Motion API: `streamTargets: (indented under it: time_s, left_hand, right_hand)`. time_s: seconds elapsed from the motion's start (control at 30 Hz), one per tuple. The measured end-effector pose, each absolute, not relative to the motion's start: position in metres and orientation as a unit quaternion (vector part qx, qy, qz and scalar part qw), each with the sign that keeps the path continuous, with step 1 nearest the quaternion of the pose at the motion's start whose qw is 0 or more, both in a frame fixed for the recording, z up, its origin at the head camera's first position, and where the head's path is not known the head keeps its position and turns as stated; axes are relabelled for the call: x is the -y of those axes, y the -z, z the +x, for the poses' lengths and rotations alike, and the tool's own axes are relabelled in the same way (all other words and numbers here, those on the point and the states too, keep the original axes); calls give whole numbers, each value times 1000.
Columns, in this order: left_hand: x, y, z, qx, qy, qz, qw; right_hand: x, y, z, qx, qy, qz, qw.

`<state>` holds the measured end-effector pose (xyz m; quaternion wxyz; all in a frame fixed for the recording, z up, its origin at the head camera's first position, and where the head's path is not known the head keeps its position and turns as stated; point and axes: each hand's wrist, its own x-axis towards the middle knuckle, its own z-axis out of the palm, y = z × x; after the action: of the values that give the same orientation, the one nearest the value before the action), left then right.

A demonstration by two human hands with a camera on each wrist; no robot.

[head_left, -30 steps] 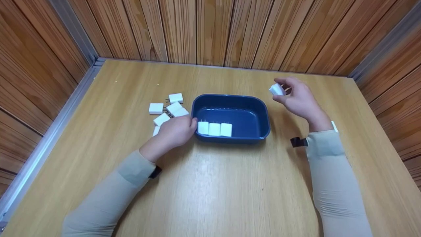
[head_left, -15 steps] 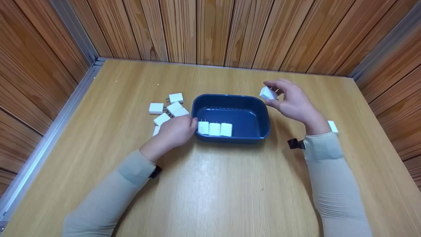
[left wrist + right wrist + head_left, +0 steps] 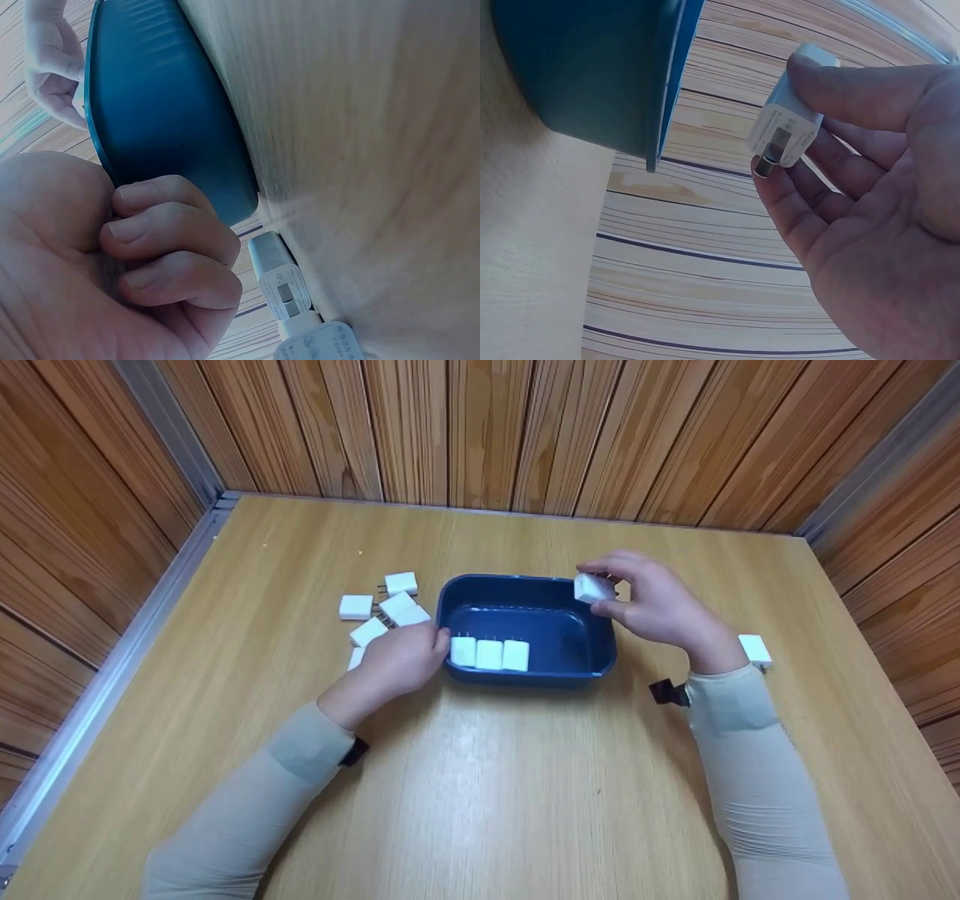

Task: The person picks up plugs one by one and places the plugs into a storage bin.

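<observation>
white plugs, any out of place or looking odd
One plug lies on the table, right of the right hand, apart from the jumbled pile beside the blue bin. The three plugs inside form a neat row; no damage shows.

Three walls of wood-patterned panelling are enclosing the space: a back wall [image 3: 487, 435] is rising along the far edge, while a left wall [image 3: 75, 532] and a right wall [image 3: 911, 547] are closing in the sides. Dark grooves [image 3: 448, 435] are separating the reddish-brown boards [image 3: 409, 435], which are carrying streaks of darker grain (the odd patch is looking almost like a stain). Grey metal uprights [image 3: 169, 427] are standing in both far corners, and a metal rail [image 3: 97, 716] is following the left edge of the surface [image 3: 585, 840]. This surface is showing a light yellowish-brown wood grain, and a whitish glare [image 3: 442, 780] is spreading over its near middle.
</observation>
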<state>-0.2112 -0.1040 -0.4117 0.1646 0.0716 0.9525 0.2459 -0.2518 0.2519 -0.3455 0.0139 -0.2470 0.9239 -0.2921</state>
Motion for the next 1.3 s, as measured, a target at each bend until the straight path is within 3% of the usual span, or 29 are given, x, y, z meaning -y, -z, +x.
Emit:
streamTargets:
  time_s: [1.07,1.3]
  left_hand:
    - [104,413,-212,-952,-252,72,158]
    - [103,411,-212,-956,-237,76,158]
  right_hand:
    - [-230,367,-255,-926,236,-274,108]
    - [-225,373,-255,-920,224,-305,105]
